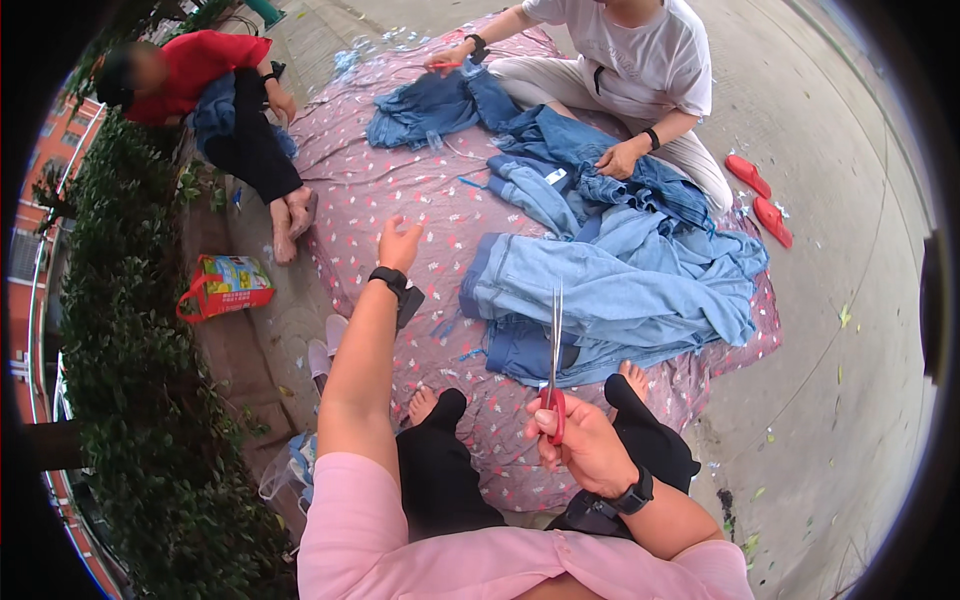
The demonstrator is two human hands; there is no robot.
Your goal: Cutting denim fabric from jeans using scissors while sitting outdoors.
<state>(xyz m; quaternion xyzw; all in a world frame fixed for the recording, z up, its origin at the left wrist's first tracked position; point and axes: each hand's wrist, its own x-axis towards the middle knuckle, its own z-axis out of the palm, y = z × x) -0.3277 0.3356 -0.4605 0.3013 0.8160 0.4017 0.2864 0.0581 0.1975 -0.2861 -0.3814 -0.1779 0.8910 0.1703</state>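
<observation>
My right hand grips a pair of scissors with red handles. Their slim metal blades point away from me, close together, over light blue denim jeans. My left hand is stretched forward above the patterned cloth, fingers apart and holding nothing. Left of the jeans' dark blue waistband end, short bits of blue thread lie on the cloth. More denim, darker in tone, shows under the light pair, near my bare right foot.
Across the cloth a seated person in white holds a red-handled tool and darker jeans. A person in red sits at left with denim. Red slippers lie at right. A red shopping bag stands by the hedge.
</observation>
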